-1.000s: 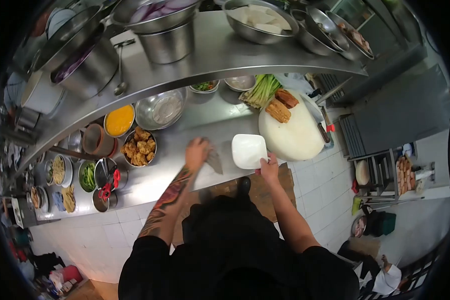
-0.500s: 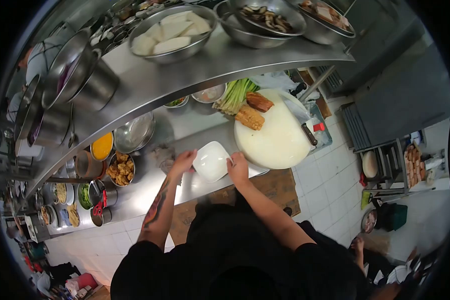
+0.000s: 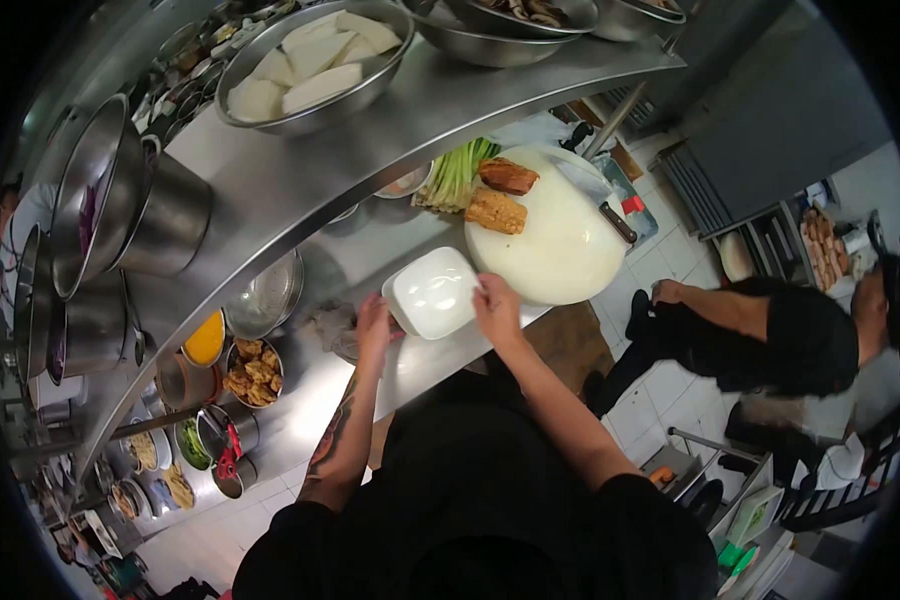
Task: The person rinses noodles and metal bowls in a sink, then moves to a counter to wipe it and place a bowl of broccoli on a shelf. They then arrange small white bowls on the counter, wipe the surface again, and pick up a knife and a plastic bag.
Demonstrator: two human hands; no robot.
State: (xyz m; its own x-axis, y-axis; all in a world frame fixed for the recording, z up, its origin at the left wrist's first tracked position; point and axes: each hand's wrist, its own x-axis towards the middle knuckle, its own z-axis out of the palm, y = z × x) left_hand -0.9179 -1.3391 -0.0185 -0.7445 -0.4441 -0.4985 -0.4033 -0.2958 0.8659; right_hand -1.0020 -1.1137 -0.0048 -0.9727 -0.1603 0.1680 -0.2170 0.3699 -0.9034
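A white, rounded-square bowl (image 3: 432, 292) is held level over the steel counter. My left hand (image 3: 373, 325) is closed on its left side, and my right hand (image 3: 498, 305) grips the right edge. The bowl's shiny inside shows no food. Just right of it lies a thick round cutting board (image 3: 560, 265). Two browned blocks of food, a darker one (image 3: 508, 177) and a lighter one (image 3: 496, 212), rest on the board's far left part. A cleaver with a dark handle (image 3: 618, 222) lies at its right. Left of my left hand is a crumpled grey cloth (image 3: 328, 326).
A steel shelf (image 3: 340, 165) overhangs the counter, carrying a bowl of white slabs (image 3: 315, 75). Green stalks (image 3: 458, 175) lie beside the board. Fried pieces (image 3: 254, 372) and a yellow-filled container (image 3: 204, 338) stand left. Another person in black (image 3: 770, 335) is behind on the right.
My view has turned and shifted. The bowl stays in both hands and looks a little higher and larger, tilted differently. The person in black has come into view at the right.
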